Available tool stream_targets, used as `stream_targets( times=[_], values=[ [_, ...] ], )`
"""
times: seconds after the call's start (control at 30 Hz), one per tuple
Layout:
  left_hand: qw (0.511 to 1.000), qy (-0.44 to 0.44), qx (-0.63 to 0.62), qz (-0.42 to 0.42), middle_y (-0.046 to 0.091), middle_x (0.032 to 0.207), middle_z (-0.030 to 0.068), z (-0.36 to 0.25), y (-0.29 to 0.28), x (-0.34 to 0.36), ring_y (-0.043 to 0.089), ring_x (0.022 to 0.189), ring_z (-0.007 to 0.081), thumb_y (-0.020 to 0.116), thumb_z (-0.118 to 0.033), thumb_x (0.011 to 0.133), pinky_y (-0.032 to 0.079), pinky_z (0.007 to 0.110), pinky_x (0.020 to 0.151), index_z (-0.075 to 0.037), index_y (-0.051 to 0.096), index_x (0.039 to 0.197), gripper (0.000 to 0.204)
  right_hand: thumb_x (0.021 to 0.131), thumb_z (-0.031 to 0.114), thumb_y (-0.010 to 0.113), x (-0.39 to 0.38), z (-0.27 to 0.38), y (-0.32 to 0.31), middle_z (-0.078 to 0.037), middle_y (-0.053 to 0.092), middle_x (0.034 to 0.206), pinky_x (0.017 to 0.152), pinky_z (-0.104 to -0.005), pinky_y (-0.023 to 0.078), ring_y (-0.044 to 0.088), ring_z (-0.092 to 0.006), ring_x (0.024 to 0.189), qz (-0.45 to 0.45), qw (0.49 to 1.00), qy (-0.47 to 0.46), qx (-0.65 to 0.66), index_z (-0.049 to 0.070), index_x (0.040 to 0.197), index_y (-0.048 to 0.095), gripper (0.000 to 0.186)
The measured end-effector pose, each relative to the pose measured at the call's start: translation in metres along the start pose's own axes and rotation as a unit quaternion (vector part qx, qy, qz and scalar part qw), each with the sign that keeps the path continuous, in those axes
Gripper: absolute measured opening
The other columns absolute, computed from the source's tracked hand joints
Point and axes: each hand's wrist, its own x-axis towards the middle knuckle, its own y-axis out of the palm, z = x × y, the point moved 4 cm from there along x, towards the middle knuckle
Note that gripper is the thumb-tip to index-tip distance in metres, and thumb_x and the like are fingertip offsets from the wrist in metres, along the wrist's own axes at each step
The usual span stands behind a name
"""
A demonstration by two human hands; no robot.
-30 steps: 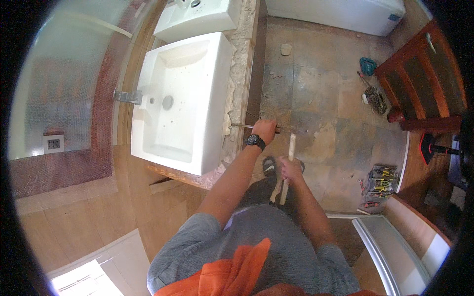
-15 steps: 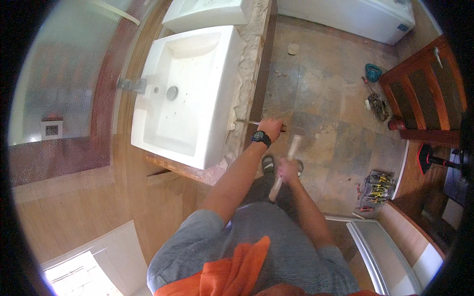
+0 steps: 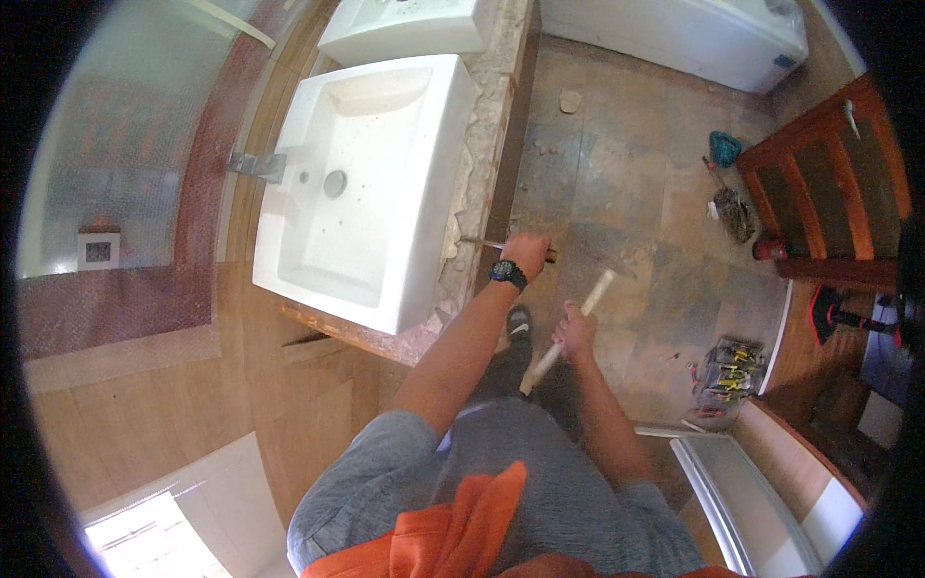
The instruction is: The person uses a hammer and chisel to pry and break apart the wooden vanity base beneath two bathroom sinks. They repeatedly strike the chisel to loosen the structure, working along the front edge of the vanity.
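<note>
In the head view, a white sink (image 3: 421, 212) stands on the counter (image 3: 489, 125), whose strip beside it is rough and broken; the sink's side wall rises close by the tool's tip. A second sink (image 3: 405, 43) sits beyond, and a tap (image 3: 260, 167) is at the far left rim. Rubble lies on the tiled floor (image 3: 617, 193), with a tool pouch (image 3: 729, 371) near the right edge.

The left arm reaches forward, a black watch (image 3: 507, 273) on its wrist. The fingers of the left hand (image 3: 525, 254) are wrapped round a chisel (image 3: 489, 243), its tip at the broken strip. The right hand (image 3: 576, 333), lower and nearer the body, grips a slanting wooden stick (image 3: 546, 366); its upper end is blurred.
</note>
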Motion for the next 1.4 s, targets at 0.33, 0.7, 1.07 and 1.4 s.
stream_targets(
  times=[0.33,0.7,1.07,1.4],
  values=[
    [1.000,0.021,-0.005,-0.018,0.068,0.086,0.0193,-0.002,0.006,0.007,0.068,0.084,0.0376,0.063,-0.019,0.086,0.053,0.049,0.075,-0.006,0.067,0.086,0.014,0.089,0.023,0.065,0.019,-0.024,-0.021,0.001,0.043,0.052,0.036,-0.0309,0.032,0.041,-0.0158,0.038,0.044,0.998,0.001,-0.037,0.013,0.080,0.054,0.018],
    [0.999,0.000,-0.014,0.052,0.071,0.086,0.0187,0.001,0.000,0.007,0.069,0.085,0.0365,0.066,-0.028,0.083,0.055,0.048,0.075,-0.005,0.069,0.088,0.023,0.087,0.023,0.069,-0.018,0.043,-0.085,0.000,0.042,0.051,0.034,-0.0328,0.032,0.042,-0.0144,0.038,-0.014,0.996,0.001,-0.089,0.011,0.074,0.048,0.028],
    [0.962,0.257,0.052,0.074,0.068,0.081,0.0124,0.017,0.000,-0.093,0.066,0.085,0.0342,0.065,-0.023,0.072,0.049,0.047,0.084,-0.011,0.071,0.076,0.014,0.087,0.021,0.069,-0.056,0.021,-0.214,-0.003,0.043,0.048,0.033,-0.0353,0.036,0.042,-0.0176,0.034,-0.165,0.962,-0.021,-0.217,0.004,0.075,0.054,0.026],
    [0.906,0.360,0.110,0.195,0.067,0.091,0.0119,0.020,0.031,-0.154,0.062,0.097,0.0328,0.068,-0.030,0.073,0.048,0.048,0.083,-0.015,0.070,0.088,0.022,0.086,0.021,0.070,-0.087,0.020,-0.215,0.000,0.040,0.048,0.033,-0.0345,0.034,0.039,-0.0153,0.034,-0.179,0.947,-0.001,-0.268,0.010,0.073,0.048,0.028]
  ],
)
